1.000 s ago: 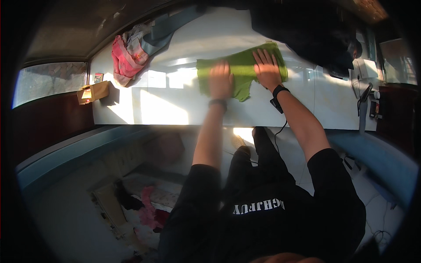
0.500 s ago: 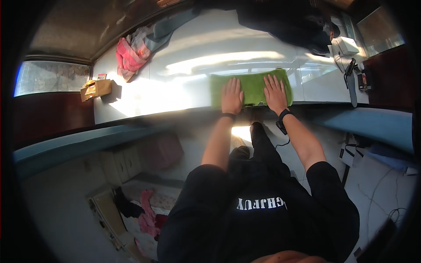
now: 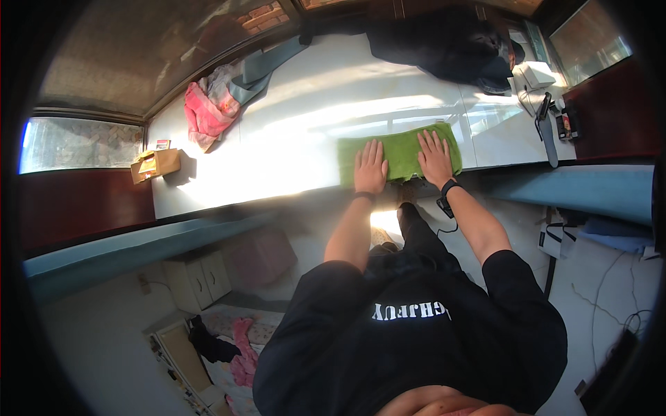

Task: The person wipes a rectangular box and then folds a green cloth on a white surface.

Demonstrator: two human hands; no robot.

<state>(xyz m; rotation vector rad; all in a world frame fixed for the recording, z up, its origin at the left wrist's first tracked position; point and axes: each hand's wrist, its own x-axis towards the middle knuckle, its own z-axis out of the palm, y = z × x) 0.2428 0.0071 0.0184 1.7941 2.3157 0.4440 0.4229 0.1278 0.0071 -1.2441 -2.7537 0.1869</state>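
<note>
So I had both palms down on the green cloth [image 3: 402, 151], just right of centre in the frame. My left grip [image 3: 371, 170] and right grip [image 3: 436, 161] were both spread flat with nothing pinched: left fingers fairly close together, right ones fanned out a bit more.

My take on doing the pressing and flattening well: I'd have wanted even weight through both palms and any smoothing done outward from the middle, so the cloth didn't bunch up between them. The bit I reckoned needed most care was the ragged near edge, because it sat right at the front rim of the counter [image 3: 416, 90] and looked like it could slip over if I dragged toward myself. Light pressure seemed better than a hard shove.

As for where it lay: the cloth was under both grips, with a green strip bare in between. It stuck out past my left grip toward frame left, and a narrower bit showed right of my right grip. My fingertips pointed up the frame and came close to its far edge. The pink cloth [image 3: 208, 114] at upper left was well apart from it.
</note>
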